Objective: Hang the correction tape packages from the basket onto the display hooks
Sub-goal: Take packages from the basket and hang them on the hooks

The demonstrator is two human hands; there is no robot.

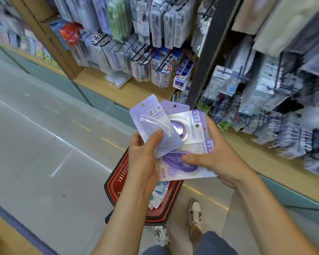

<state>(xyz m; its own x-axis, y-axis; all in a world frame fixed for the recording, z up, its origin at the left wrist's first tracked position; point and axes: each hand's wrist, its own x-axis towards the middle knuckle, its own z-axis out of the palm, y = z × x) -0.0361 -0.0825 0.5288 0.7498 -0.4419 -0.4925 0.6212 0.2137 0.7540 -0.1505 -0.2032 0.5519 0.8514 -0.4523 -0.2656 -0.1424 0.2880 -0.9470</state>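
I hold a fanned bunch of purple correction tape packages (190, 129) in front of me, above the red basket (116, 179) on the floor. My left hand (142, 153) pinches the front package (151, 122), its thumb across the clear blister. My right hand (217, 159) grips the lower packages from the right, its thumb on a purple tape dispenser (175, 159). More packets lie in the basket (158, 196). Black display hooks (136, 50) stick out of the shelf ahead, crowded with hanging stationery.
A wooden shelf ledge (129, 89) runs under the hooks. A dark upright post (203, 70) divides it from a second hook wall (265, 107) on the right. Grey tiled floor (44, 144) lies to the left. My shoes (194, 214) stand beside the basket.
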